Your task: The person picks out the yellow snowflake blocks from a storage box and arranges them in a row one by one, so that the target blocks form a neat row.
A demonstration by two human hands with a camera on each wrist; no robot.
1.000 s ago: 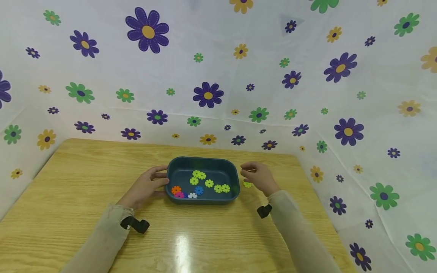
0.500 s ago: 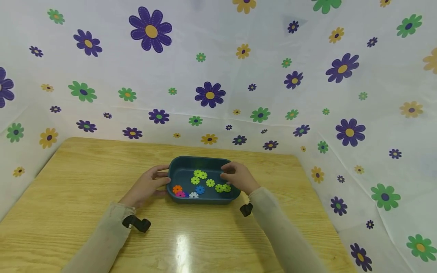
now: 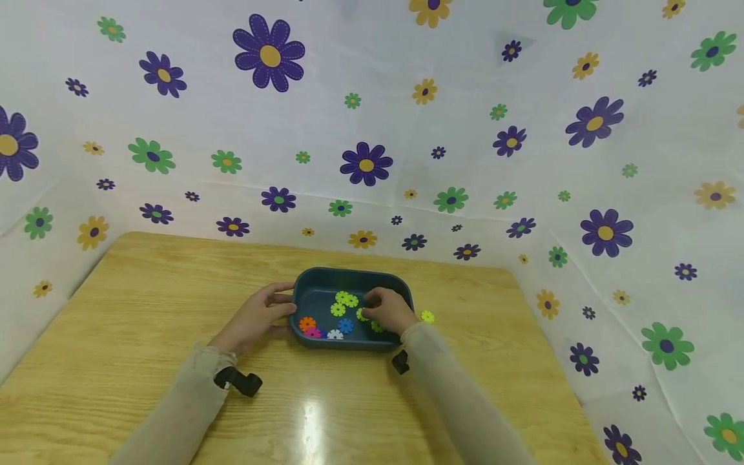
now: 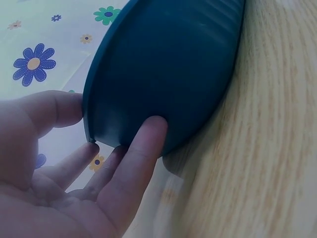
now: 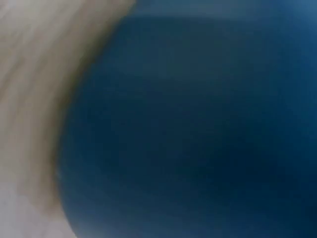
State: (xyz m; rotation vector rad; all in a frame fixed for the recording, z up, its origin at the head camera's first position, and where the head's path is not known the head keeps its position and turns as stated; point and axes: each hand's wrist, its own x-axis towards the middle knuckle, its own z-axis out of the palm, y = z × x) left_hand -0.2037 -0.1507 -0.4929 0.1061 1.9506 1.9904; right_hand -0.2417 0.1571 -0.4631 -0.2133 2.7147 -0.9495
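Note:
On the table stands a dark teal tray (image 3: 322, 274) holding several notched plastic discs: yellow-green ones (image 3: 338, 309), an orange one (image 3: 307, 324), a pink one (image 3: 312, 332), a blue one (image 3: 345, 325) and a white one (image 3: 334, 334). My left hand (image 3: 256, 318) touches the tray's left end; in the left wrist view its thumb and fingertips rest against the outer wall. Inside the tray, my right hand (image 3: 391, 311) has its thumb and forefinger apart beside a yellow-green disc (image 3: 361, 314), partly covering it. The right wrist view shows only blurred blue tray wall (image 5: 173, 99).
Another yellow-green disc (image 3: 427, 316) lies on the wooden table (image 3: 232, 400), right of the tray. A flower-printed white sheet (image 3: 325, 129) walls off the back and the right side. Each wrist wears a black camera (image 3: 238, 381).
My right hand has moved left from beside the tray, over its rim and down among the discs. My left hand stays at the left end. The view has shifted slightly.

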